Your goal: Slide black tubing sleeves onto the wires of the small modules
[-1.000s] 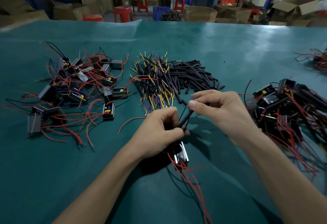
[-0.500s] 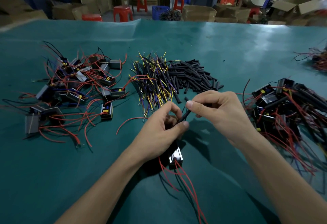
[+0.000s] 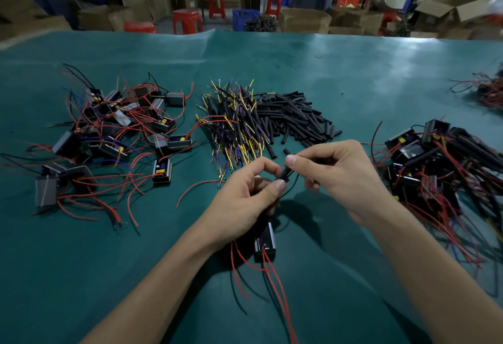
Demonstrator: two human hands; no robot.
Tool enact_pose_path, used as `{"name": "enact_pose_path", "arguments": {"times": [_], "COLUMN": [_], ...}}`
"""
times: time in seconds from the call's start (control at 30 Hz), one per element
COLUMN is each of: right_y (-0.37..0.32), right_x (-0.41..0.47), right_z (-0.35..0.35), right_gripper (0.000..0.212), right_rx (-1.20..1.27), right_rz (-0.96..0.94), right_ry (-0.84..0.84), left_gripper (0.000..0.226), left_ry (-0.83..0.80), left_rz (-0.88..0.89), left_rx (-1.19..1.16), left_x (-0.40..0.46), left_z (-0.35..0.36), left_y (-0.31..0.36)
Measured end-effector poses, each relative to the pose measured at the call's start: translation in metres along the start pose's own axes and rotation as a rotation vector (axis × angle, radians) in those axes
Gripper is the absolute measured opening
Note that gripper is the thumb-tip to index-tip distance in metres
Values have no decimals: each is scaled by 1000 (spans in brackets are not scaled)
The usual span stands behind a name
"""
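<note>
Mid-task, judged from piles. Left hand [image 3: 245,196] pinches wire of module [image 3: 264,243] hanging just below it; right hand [image 3: 337,172] pinches black sleeve [image 3: 285,173], feeding it onto wire. Unsleeved modules [image 3: 109,137] left on worktop [image 3: 353,71]; sleeved pile [image 3: 441,164] right; spare sleeves [image 3: 296,118] centre.

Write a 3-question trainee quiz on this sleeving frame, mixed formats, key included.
1. True or false: the right hand pinches a black tubing sleeve.
2. The loose sleeve pile lies where? A) beside the yellow and blue wire bundle, on its right B) in a cardboard box C) under the left forearm
3. Fill in: the module hanging below the left hand trails ___ wires toward the camera.

Key: 1 true; 2 A; 3 red
</note>
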State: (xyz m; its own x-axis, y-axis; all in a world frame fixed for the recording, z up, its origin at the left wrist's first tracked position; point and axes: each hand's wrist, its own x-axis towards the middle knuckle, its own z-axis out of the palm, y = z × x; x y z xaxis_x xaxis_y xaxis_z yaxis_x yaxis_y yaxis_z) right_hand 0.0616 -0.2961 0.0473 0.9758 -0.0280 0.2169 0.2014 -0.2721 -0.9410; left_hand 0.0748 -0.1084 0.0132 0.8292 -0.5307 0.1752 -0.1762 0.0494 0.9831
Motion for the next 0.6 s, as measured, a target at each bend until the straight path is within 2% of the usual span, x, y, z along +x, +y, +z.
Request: {"name": "enact_pose_path", "arguments": {"times": [0.13, 0.37, 0.6], "right_y": [-1, 0, -1], "right_x": [-1, 0, 1], "right_z": [1, -8, -19], "right_gripper": [26, 27, 14], "right_rx": [63, 121, 135], "right_rz": [44, 151, 149], "right_ry": [-8, -85, -208], "left_gripper": [11, 14, 9], "left_ry": [39, 94, 192], "left_rz": [5, 1, -11], "left_rx": [-36, -93, -134], "left_x": [0, 1, 5], "left_z": [1, -1, -1], "left_y": [0, -2, -7]}}
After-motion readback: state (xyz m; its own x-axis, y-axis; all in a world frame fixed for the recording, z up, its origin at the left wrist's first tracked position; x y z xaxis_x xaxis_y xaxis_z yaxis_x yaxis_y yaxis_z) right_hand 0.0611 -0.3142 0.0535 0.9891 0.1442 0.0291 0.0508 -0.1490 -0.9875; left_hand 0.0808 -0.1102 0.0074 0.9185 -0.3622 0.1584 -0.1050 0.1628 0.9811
